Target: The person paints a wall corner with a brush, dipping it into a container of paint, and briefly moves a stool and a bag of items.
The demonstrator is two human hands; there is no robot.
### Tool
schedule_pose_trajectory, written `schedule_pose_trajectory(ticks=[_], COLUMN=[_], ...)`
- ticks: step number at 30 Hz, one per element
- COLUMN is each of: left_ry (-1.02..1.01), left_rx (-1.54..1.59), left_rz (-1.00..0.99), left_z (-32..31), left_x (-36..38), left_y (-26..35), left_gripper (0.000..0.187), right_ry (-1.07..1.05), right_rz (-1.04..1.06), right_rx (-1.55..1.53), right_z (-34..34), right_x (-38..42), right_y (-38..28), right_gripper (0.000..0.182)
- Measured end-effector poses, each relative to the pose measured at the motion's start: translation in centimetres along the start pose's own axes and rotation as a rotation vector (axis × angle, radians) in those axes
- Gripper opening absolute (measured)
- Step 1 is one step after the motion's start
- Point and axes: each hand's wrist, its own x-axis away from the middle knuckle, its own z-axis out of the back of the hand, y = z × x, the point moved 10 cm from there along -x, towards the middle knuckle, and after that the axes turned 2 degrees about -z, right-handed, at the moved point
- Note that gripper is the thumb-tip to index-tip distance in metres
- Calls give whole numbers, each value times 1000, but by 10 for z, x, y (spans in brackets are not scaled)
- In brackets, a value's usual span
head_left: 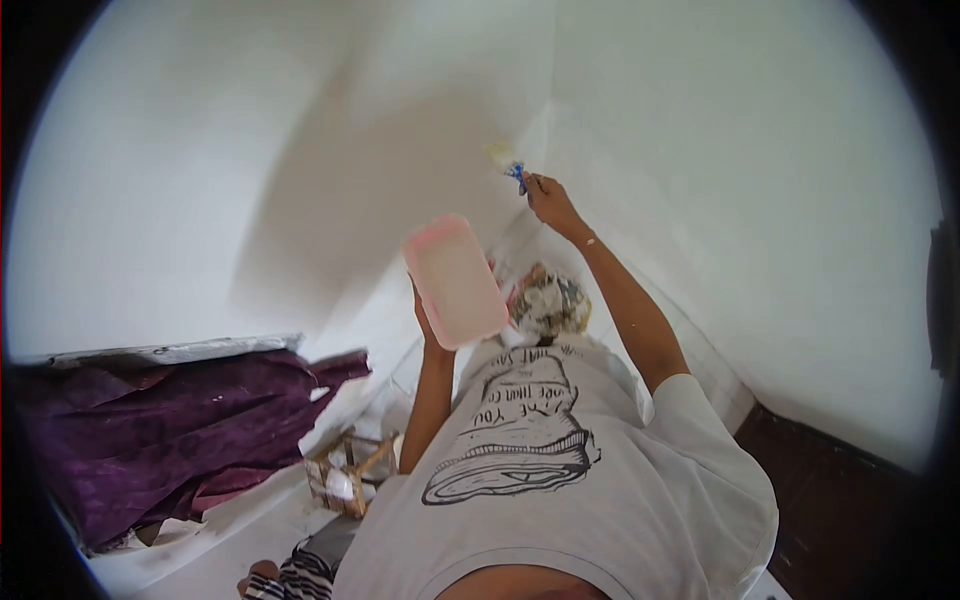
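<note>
So the right hand (552, 203) is closed round the handle of a brush (515, 172), up just above the middle of the frame, pale bristles aimed up and left near the corner. Can't tell if they're touching the wall. The left hand (421, 312) has hold of a pink tub (460, 285) near the centre, fingers curled partway round its side and mostly hidden behind it. Biggest risk, I'd say, is that tub: it's tilted in view and gripped one-handed, so if there's wet stuff in it (can't judge how full), a slack wrist could slop some over the shirt (630, 490) or the splotchy thing (550, 302) beside it. An overloaded brush might drip too, and a careless swing could knock bristles into the right wall (740, 200). Count: two hands, one brush, one tub, one shirt, one splotchy thing, two walls meeting in a corner, plus one purple cloth (180, 440) and one wooden frame (376, 458) lower left.
</note>
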Motion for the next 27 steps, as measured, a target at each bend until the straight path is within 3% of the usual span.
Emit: schedule_pose_trajectory(ticks=[5,7,10,13,16,19,21,23,27], left_ry=[152,278,387,439,438,594,632,587,537], left_rx=[-130,-136,-227,-303,-328,-296,-356,-348,-402], left_rz=[57,78,132,222,335,489,577,710,744], left_z=[65,110,127,141,197,255,293,333,389], left_x=[11,20,27,28,25,24,21,16,-6], left_y=[-15,-20,-27,-30,-30,-41,-52,-70,-104], left_gripper=[81,79,74,68,67,70,74,77,78], right_ry=[-89,-46,73,175,288,402,430,437,499], right_rz=[-272,-384,-398,-535,-673,-683,-804,-795,-801], right_rx=[-114,-90,58,186,168,82,-177,-286,-334], right_z=[17,23,32,34,19,6,-13,-27,-34], right_x=[98,138,197,260,304,325,335,332,312], right_y=[71,123,181,237,282,321,349,367,400], right_gripper=[48,51,51,49,49,43,35,30,34])
